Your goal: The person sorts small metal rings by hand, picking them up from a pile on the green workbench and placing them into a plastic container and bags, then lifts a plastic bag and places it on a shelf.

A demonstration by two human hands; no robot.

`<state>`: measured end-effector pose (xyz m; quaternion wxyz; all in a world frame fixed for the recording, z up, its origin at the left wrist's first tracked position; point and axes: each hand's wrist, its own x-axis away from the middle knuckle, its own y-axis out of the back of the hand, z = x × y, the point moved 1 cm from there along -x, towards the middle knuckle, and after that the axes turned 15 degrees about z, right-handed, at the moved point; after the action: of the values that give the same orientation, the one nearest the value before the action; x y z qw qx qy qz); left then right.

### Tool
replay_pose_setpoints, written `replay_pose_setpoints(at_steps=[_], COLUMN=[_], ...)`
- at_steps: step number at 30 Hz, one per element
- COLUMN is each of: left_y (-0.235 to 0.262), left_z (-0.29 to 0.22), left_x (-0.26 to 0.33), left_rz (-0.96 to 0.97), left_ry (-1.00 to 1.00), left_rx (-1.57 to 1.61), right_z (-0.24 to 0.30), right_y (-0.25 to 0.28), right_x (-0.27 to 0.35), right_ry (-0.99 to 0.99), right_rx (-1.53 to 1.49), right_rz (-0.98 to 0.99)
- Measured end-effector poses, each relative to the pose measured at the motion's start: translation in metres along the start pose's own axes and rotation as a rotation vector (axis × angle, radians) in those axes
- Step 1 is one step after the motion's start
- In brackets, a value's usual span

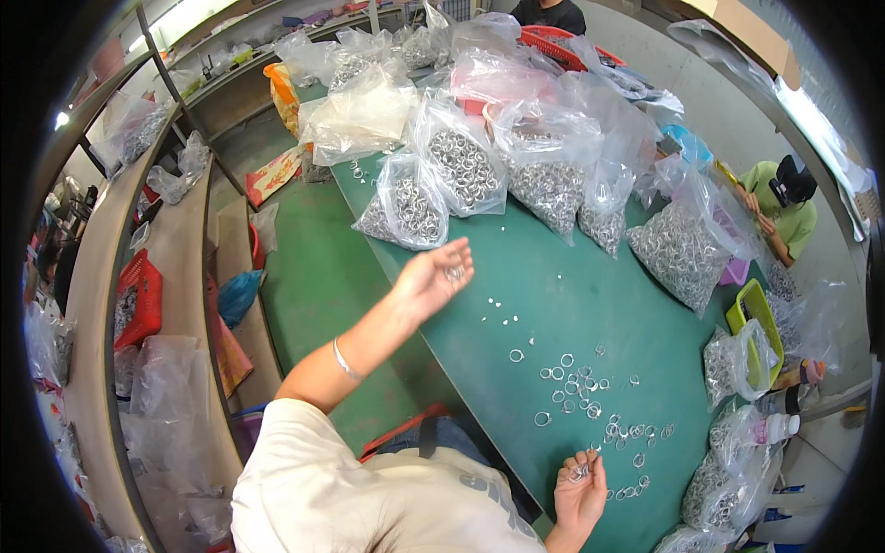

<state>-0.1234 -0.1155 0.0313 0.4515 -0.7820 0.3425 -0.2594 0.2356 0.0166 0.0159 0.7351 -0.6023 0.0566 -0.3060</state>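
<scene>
Head view: loose metal rings [584, 372] lie scattered on a green tabletop [498, 276] between bulging clear bags and two bare hands.

The right hand [580, 490], low by the tabletop's near edge, has its fingers curled closed on a few rings, beside the scatter; the left hand [436, 276], palm up, cups blurred shiny pieces in half-curled fingers, and how firmly they grip I cannot tell. Just beyond it, a clear bag [412, 210] packed with rings touches a second bag [461, 168], also full of them. Farther right, a large bag [680, 253] bulges with similar grey metal pieces, near a lime-green basket [758, 318] with a smaller filled bag [724, 367] against it. On the left-hand shelf, a red basket [145, 288] holds grey pieces.
</scene>
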Motion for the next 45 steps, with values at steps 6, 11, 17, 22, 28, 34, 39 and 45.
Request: replay_pose_setpoints(at_steps=[6, 11, 17, 22, 28, 34, 39, 45], left_y=[0.0, 0.018, 0.04, 0.051, 0.056, 0.066, 0.039, 0.005], left_z=[-0.019, -0.053, -0.033, 0.0, 0.028, 0.04, 0.035, 0.01], left_x=[-0.022, -0.014, 0.028, 0.053, 0.084, 0.099, 0.09, 0.048], left_rz=[-0.074, 0.017, -0.115, -0.182, -0.266, -0.264, -0.223, -0.023], left_ry=[-0.164, -0.349, -0.211, -0.146, -0.106, -0.033, -0.04, 0.002], left_rx=[-0.237, -0.105, -0.027, -0.125, -0.17, -0.166, -0.162, -0.167], right_z=[0.002, -0.001, -0.028, -0.084, -0.175, -0.196, -0.175, -0.094], right_y=[0.019, 0.02, -0.034, -0.116, -0.184, -0.225, -0.249, -0.17], right_x=[-0.002, -0.013, -0.061, -0.131, -0.238, -0.316, -0.334, -0.232], right_ry=[0.034, -0.026, -0.263, -0.292, -0.304, -0.106, -0.274, -0.359], right_rx=[0.055, 0.113, 0.335, 0.613, 0.389, 0.476, 0.765, 1.249], right_rz=[0.016, 0.028, 0.107, 0.265, 0.252, 0.298, 0.434, 0.669])
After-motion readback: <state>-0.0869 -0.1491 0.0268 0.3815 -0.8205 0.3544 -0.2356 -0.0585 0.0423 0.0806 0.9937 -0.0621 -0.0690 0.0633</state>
